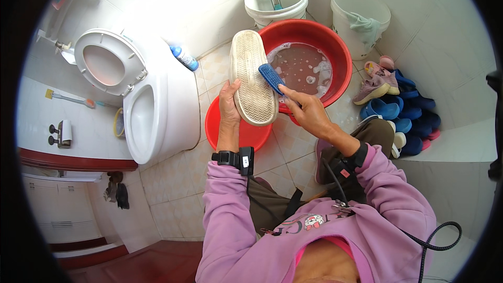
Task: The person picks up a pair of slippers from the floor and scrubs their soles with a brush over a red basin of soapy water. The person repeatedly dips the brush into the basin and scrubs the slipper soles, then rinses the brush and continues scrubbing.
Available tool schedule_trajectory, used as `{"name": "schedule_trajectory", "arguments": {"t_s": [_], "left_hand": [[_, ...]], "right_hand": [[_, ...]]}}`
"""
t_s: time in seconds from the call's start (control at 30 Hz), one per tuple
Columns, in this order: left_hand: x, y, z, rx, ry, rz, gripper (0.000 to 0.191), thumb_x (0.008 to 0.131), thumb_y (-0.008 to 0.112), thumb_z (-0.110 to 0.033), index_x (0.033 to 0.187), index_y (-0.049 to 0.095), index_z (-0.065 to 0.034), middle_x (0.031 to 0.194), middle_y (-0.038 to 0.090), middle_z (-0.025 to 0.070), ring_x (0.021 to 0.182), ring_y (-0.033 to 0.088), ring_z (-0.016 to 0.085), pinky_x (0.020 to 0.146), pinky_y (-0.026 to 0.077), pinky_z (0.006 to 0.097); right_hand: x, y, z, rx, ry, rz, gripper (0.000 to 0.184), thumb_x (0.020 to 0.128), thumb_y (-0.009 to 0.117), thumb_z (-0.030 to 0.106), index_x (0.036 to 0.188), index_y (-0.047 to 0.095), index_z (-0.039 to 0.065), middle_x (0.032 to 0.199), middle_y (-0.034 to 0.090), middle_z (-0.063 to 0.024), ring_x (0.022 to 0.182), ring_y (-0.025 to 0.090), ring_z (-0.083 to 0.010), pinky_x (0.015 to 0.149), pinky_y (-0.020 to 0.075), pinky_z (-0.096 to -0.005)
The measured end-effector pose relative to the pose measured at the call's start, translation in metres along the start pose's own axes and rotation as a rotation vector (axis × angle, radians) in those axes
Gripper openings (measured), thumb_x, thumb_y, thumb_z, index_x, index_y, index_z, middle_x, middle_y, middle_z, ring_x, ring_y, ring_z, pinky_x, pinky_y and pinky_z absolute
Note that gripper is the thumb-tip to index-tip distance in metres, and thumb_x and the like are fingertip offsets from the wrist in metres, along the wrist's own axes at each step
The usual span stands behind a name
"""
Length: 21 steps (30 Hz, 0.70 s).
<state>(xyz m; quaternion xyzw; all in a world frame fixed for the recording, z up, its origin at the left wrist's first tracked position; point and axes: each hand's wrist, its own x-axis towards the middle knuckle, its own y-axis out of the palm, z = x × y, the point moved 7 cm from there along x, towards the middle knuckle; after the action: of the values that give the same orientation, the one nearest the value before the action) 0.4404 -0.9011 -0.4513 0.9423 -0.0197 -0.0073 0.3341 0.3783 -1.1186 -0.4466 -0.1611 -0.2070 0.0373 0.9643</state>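
Observation:
My left hand (229,100) grips a pale slipper (251,78) by its side, with the zigzag-patterned sole turned up towards me. In my right hand (308,111) is the handle of a blue scrubbing brush (271,78). The brush head lies over the right edge of the sole; whether its bristles touch the sole cannot be told. Behind the brush stands a large red plastic basin (342,55) holding murky water with foam on it. Below the slipper, partly hidden by my left forearm, is a smaller red basin (212,125) on the tiled floor.
A white toilet (177,118) with its lid raised stands at left, a blue bottle (184,59) behind it. Two white buckets are at the back, one with a mop (277,0), one with a cloth (363,27). Several shoes and slippers (401,114) are piled at right.

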Motion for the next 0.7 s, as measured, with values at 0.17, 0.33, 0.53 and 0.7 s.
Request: {"name": "schedule_trajectory", "arguments": {"t_s": [0.17, 0.33, 0.53, 0.7], "left_hand": [[-0.002, 0.005, 0.004, 0.020, -0.032, 0.026, 0.039, 0.093, 0.060, -0.009, 0.127, 0.051, 0.0082, 0.111, 0.067, 0.0143, 0.093, 0.068, 0.020, 0.084, 0.057, 0.0314], [-0.010, 0.025, 0.011, 0.056, -0.081, 0.114, 0.035, 0.093, 0.059, -0.008, 0.124, 0.054, 0.0078, 0.109, 0.068, 0.0144, 0.090, 0.069, 0.019, 0.082, 0.057, 0.0308], [-0.008, 0.015, 0.008, 0.161, -0.107, 0.070, 0.038, 0.093, 0.058, -0.008, 0.126, 0.050, 0.0072, 0.111, 0.067, 0.0159, 0.093, 0.069, 0.021, 0.084, 0.058, 0.0320], [-0.013, 0.025, 0.010, 0.229, -0.115, 0.144, 0.035, 0.092, 0.058, -0.008, 0.123, 0.053, 0.0077, 0.109, 0.068, 0.0153, 0.090, 0.069, 0.019, 0.082, 0.058, 0.0309]], "right_hand": [[0.019, -0.018, 0.001, -0.187, 0.098, 0.074, 0.036, 0.092, 0.060, 0.016, 0.129, 0.064, 0.017, 0.090, 0.070, -0.0180, 0.080, 0.068, -0.0352, 0.072, 0.0520, -0.0415], [0.094, -0.033, 0.013, -0.223, 0.194, -0.063, 0.035, 0.093, 0.060, 0.022, 0.128, 0.065, 0.019, 0.081, 0.071, -0.0160, 0.077, 0.068, -0.0357, 0.073, 0.0522, -0.0423], [0.058, -0.008, 0.032, -0.170, 0.022, 0.095, 0.036, 0.091, 0.062, 0.022, 0.127, 0.066, 0.022, 0.084, 0.070, -0.0202, 0.079, 0.068, -0.0379, 0.073, 0.0521, -0.0444], [0.099, -0.033, 0.010, -0.210, 0.135, -0.065, 0.035, 0.094, 0.059, 0.024, 0.128, 0.065, 0.018, 0.089, 0.069, -0.0224, 0.082, 0.068, -0.0397, 0.073, 0.0524, -0.0453]]}}
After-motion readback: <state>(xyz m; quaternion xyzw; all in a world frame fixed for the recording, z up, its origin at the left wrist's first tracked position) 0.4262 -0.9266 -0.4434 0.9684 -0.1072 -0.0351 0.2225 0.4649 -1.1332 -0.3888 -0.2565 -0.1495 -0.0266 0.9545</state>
